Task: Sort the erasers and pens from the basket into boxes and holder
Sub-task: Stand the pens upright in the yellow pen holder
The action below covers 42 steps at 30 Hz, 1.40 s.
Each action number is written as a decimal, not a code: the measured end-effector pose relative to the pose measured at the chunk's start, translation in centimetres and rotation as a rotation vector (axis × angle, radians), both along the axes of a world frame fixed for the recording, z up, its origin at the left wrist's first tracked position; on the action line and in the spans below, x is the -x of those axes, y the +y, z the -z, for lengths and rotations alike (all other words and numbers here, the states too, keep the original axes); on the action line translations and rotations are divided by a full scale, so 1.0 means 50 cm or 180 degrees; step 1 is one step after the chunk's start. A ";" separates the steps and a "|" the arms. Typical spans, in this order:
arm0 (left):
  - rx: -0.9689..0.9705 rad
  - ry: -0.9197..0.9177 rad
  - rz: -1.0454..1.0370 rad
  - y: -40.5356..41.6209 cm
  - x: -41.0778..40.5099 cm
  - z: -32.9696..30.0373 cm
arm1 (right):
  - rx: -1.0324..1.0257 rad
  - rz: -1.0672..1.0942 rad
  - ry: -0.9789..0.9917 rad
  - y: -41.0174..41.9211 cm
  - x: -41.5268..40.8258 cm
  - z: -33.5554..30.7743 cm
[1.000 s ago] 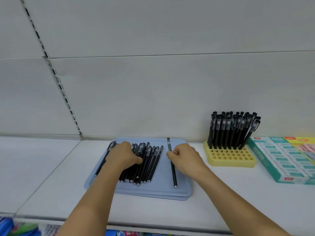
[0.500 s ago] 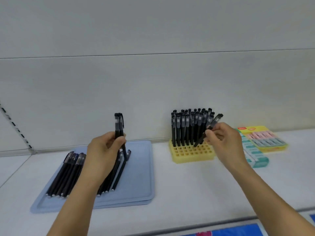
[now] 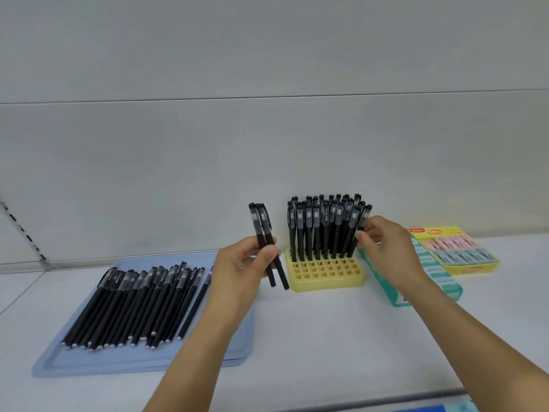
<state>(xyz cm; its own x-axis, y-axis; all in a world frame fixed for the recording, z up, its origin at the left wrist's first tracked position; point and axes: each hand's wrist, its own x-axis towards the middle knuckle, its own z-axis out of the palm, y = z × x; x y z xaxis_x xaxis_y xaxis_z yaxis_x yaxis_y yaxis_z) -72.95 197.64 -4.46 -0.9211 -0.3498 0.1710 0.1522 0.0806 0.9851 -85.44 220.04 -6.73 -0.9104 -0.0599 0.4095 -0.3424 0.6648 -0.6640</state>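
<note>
Near the back edge of the white shelf, my left hand [image 3: 248, 264] grips two black capped pens [image 3: 265, 243], holding them nearly upright just left of the yellow plastic grid holder [image 3: 326, 272], their lower ends hanging beside its left wall. My right hand [image 3: 386, 249] pinches one more black pen [image 3: 363, 224] at the right end of the holder's back rows, where a dense cluster of black pens [image 3: 322, 230] stands upright; the front rows of holes show no pens. Toward the left end of the shelf, a pale blue flat tray [image 3: 142, 362] carries a row of loose black pens [image 3: 139, 304] lying side by side. Right of the holder, partly behind my right wrist, lies a teal box of erasers [image 3: 439, 278], and beyond it, touching its far side, a yellow box of pink and blue erasers [image 3: 459, 251].
</note>
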 end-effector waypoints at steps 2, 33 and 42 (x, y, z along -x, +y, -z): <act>-0.0065 -0.0019 0.0038 0.007 0.004 -0.004 | -0.0142 -0.0005 -0.0244 -0.006 0.004 0.003; -0.0413 0.0035 -0.0015 -0.032 -0.010 0.032 | 0.0438 -0.0734 -0.0574 -0.167 -0.044 -0.045; 0.0060 -0.0004 0.0083 -0.012 0.007 0.035 | 0.0046 -0.0316 0.0124 -0.162 -0.109 -0.079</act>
